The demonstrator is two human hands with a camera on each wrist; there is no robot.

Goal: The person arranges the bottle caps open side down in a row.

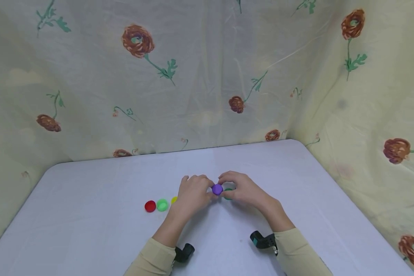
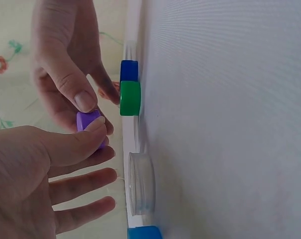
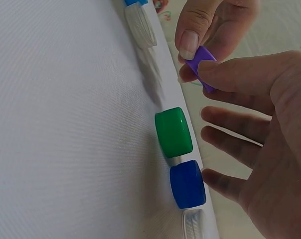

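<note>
A small purple cap (image 1: 217,189) is pinched between my left hand (image 1: 194,193) and my right hand (image 1: 244,188), above the white table. In the right wrist view, my right thumb presses the near face of the purple cap (image 3: 204,56), while the left thumb and fingers grip its far end. The other fingers of both hands spread loosely. Below the right hand stand a green cap (image 3: 173,132) and a dark blue cap (image 3: 187,184), side by side. Closer to the left hand is a clear cap (image 2: 142,184), with a blue cap (image 2: 145,233) beside it.
Left of the hands, a red cap (image 1: 150,206), a light green cap (image 1: 162,205) and a partly hidden yellow cap (image 1: 174,200) lie in a row on the table (image 1: 82,214). Flowered cloth (image 1: 193,76) hangs behind and to the right. Both wrists wear black cameras.
</note>
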